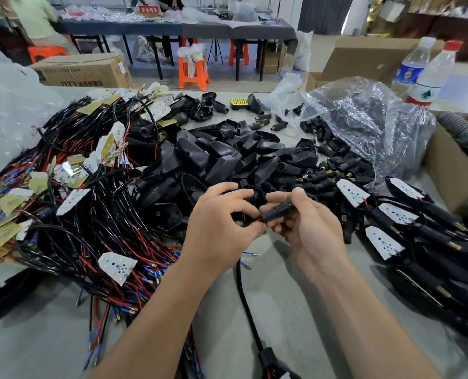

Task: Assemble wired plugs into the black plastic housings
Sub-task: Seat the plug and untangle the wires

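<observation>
Right hand's [309,228] fingers grasp the black plug [276,213], left hand's [219,222] fingers pinch its red wire [258,220], toward the counter's [282,310] near edge; a crooked push could kink that wire.

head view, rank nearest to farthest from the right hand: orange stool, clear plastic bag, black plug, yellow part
1. black plug, in the right hand
2. clear plastic bag, right side of table
3. yellow part, far edge
4. orange stool, beyond the table

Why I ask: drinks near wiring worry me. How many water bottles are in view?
2. The blue-labelled bottle stands far right, before the cardboard box; the red-capped bottle stands beside it, nearer the camera. Others may be hidden.
</observation>
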`<act>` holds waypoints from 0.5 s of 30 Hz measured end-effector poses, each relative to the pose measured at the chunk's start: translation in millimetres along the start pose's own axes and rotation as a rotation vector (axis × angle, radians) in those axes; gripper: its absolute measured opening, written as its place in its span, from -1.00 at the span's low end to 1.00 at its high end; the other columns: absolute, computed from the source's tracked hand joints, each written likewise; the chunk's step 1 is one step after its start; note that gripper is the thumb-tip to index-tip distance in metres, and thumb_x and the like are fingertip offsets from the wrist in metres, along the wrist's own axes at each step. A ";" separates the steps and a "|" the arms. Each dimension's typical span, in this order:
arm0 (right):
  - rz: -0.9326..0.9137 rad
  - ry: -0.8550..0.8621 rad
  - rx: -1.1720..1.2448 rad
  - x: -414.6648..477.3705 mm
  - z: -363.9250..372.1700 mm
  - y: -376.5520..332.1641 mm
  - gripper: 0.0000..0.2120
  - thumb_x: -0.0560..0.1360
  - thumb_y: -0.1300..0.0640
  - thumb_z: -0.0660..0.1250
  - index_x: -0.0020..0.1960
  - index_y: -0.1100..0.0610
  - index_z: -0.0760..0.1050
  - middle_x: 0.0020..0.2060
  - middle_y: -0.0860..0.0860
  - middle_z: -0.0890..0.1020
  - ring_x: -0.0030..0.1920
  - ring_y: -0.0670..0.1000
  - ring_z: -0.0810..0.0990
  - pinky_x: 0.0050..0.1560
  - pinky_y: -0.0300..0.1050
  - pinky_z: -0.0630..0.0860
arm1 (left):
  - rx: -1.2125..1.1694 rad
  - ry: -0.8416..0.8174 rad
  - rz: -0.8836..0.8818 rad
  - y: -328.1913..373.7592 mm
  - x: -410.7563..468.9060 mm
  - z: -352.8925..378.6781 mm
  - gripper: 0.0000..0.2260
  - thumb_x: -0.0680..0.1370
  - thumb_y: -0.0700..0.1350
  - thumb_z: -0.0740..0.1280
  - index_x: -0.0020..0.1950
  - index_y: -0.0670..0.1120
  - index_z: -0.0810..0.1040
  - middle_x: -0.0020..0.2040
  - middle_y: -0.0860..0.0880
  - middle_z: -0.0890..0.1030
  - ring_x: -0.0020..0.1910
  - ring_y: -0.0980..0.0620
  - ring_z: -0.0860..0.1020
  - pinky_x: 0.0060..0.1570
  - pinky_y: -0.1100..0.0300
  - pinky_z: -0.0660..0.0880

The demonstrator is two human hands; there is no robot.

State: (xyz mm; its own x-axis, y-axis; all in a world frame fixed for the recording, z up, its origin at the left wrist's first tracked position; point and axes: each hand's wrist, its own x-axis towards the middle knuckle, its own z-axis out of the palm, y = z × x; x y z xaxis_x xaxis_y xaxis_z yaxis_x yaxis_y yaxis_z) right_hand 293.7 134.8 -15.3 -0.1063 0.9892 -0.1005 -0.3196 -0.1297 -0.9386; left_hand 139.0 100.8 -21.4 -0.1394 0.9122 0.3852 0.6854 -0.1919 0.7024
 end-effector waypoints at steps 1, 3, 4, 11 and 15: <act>-0.005 0.012 0.003 0.4 -0.6 -0.3 -0.53 0.73 0.02 0.15 -0.14 0.14 0.74 -0.17 0.23 0.74 -0.35 0.00 0.61 -0.33 -0.22 0.55 | -0.016 -0.011 -0.005 0.9 -0.3 0.1 -0.83 0.34 0.04 0.63 -0.11 0.14 0.76 0.20 0.24 0.66 0.39 0.33 0.38 0.38 0.32 0.30; 0.002 0.027 -0.009 0.9 -1.2 1.1 -0.54 0.72 -0.01 0.16 -0.12 0.12 0.74 -0.16 0.21 0.74 -0.33 0.01 0.61 -0.32 -0.20 0.54 | -0.036 -0.003 -0.013 2.4 -1.2 1.5 -0.80 0.32 0.12 0.59 -0.09 0.14 0.76 0.13 0.31 0.63 0.36 0.38 0.38 0.27 0.54 0.22; 0.013 0.028 -0.020 0.9 -1.0 2.8 -0.55 0.71 -0.03 0.17 -0.11 0.12 0.75 -0.16 0.19 0.74 -0.32 0.02 0.61 -0.32 -0.19 0.53 | -0.042 0.013 -0.014 3.3 -1.6 2.7 -0.82 0.33 0.11 0.59 -0.11 0.13 0.76 0.09 0.32 0.63 0.34 0.38 0.40 0.24 0.57 0.22; -0.048 0.152 -0.030 8.5 -5.5 -1.7 -0.53 0.72 -0.03 0.14 -0.07 0.20 0.72 -0.12 0.14 0.76 -0.38 -0.08 0.55 -0.35 -0.23 0.42 | -0.098 -0.067 -0.072 0.0 4.3 -1.6 -0.97 0.45 -0.06 0.57 -0.19 0.06 0.78 0.01 0.29 0.70 0.27 0.38 0.45 0.19 0.61 0.20; -0.013 0.233 0.156 4.7 -6.3 -4.5 -0.56 0.72 -0.03 0.15 0.00 0.25 0.67 -0.13 0.19 0.75 -0.36 -0.04 0.55 -0.33 -0.21 0.46 | -0.177 -0.074 -0.085 1.1 2.6 3.5 -0.97 0.48 -0.07 0.57 -0.16 0.05 0.78 -0.05 0.29 0.70 0.21 0.39 0.51 0.21 0.53 0.31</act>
State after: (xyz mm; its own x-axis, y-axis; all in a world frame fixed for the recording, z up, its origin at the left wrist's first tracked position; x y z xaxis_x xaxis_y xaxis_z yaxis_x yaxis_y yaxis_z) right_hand 300.6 140.5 -13.6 0.1127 0.9773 -0.1792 -0.4621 -0.1081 -0.8802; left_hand 141.9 104.2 -21.7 -0.1341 0.9507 0.2795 0.5362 -0.1676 0.8273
